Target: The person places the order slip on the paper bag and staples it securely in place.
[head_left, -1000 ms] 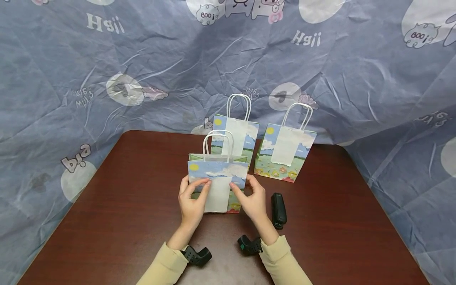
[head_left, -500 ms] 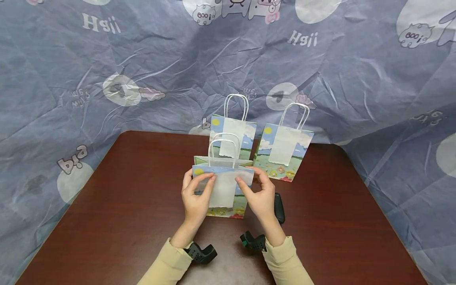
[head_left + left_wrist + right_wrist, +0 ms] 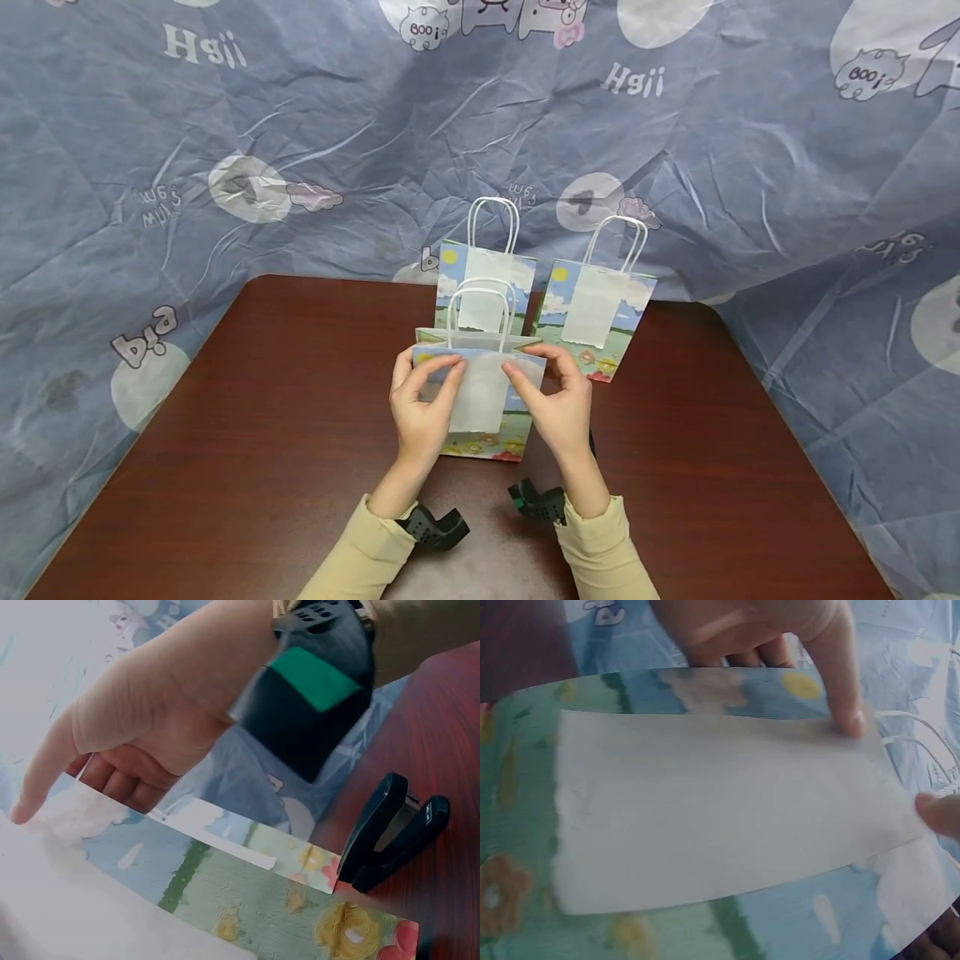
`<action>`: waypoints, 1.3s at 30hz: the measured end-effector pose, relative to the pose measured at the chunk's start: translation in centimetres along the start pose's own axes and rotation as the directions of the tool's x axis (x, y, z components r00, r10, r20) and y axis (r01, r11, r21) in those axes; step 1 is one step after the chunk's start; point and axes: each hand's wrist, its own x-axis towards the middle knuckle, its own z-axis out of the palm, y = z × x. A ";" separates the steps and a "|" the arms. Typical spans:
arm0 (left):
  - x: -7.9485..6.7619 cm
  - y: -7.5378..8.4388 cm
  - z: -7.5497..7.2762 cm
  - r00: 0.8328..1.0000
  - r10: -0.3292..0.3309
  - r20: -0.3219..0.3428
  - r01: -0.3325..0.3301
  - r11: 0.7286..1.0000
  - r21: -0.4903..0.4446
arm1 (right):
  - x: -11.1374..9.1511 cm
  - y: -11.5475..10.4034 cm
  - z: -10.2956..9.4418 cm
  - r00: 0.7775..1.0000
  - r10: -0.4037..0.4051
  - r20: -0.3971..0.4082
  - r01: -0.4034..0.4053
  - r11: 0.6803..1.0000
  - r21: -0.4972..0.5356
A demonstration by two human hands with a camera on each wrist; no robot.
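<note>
A small paper bag (image 3: 468,446) printed with sky and flowers stands upright at the table's middle, its twisted white handles up. Against its front lies a white paper sheet (image 3: 478,400), top edge near the bag's rim, lower edge torn. My left hand (image 3: 420,417) pinches the sheet's upper left corner between thumb and index finger, other fingers behind the bag's side. At the upper right corner, my right hand (image 3: 561,408) holds sheet and bag, thumb in front and fingers over the rim. The left wrist view shows the right hand (image 3: 157,705); the right wrist view shows the left hand (image 3: 780,630).
Two similar bags, one behind (image 3: 448,279) and one to the right (image 3: 551,312), each bear a white sheet on the front. A black stapler (image 3: 382,832) lies on the table right of the held bag, mostly hidden by my right hand in the head view.
The white sheet has slid up the bag's front, both hands rising with it towards the rim. The bag has shifted slightly right and nearer me, and my right forearm now covers most of the stapler.
</note>
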 end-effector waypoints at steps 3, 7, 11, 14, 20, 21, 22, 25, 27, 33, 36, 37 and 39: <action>0.0 0.1 0.1 1.000 -0.002 -0.005 0.002 1.000 0.006 | 0.2 -0.3 -0.1 1.000 0.016 0.007 -0.016 1.000 -0.011; -0.2 0.0 0.1 1.000 0.007 -0.016 -0.007 1.000 0.007 | 0.2 -0.5 -0.3 0.999 0.033 0.029 -0.032 0.999 -0.026; -0.3 -0.1 -0.1 1.000 0.020 -0.022 -0.019 0.999 0.034 | 0.2 -0.7 -0.6 0.998 0.044 0.054 -0.040 0.997 -0.067; -0.4 -0.1 -0.2 0.999 0.013 -0.031 -0.011 0.998 0.063 | 0.1 -0.7 -0.7 0.997 0.050 0.066 -0.045 0.996 -0.075; -0.1 0.0 -0.5 1.000 0.019 -0.016 -0.018 0.999 0.036 | 0.1 -0.8 -0.8 0.996 0.045 0.074 -0.039 0.997 -0.073; 0.0 0.0 -0.7 1.000 0.028 -0.004 -0.027 0.999 0.036 | 0.0 -0.8 -0.8 0.996 0.044 0.073 -0.039 0.996 -0.079; 0.2 0.1 -0.8 0.999 0.034 0.006 -0.034 0.998 0.049 | 0.0 -0.8 -0.7 0.997 0.041 0.072 -0.035 0.996 -0.083; 0.6 0.3 -1.3 0.998 0.039 0.040 -0.042 0.995 0.095 | 0.0 -0.9 -0.7 0.997 0.036 0.068 -0.029 0.995 -0.097; 0.8 0.4 -1.6 0.998 0.032 0.058 -0.038 0.993 0.116 | 0.0 -0.9 -0.7 0.997 0.035 0.065 -0.028 0.995 -0.097; 1.4 0.5 -2.3 0.993 -0.040 0.107 0.024 0.990 0.139 | 0.0 -1.1 -0.6 0.997 0.045 0.063 -0.039 0.994 -0.102; 1.6 0.6 -2.5 0.989 -0.073 0.128 0.055 0.989 0.136 | 0.0 -1.1 -0.6 0.997 0.039 0.065 -0.031 0.993 -0.116; 1.7 0.6 -2.6 0.988 -0.079 0.132 0.061 0.988 0.139 | 0.0 -1.1 -0.6 0.997 0.036 0.065 -0.028 0.992 -0.120; 1.7 0.6 -2.6 0.987 -0.088 0.136 0.069 0.987 0.145 | 0.0 -1.1 -0.6 0.998 0.030 0.064 -0.021 0.992 -0.124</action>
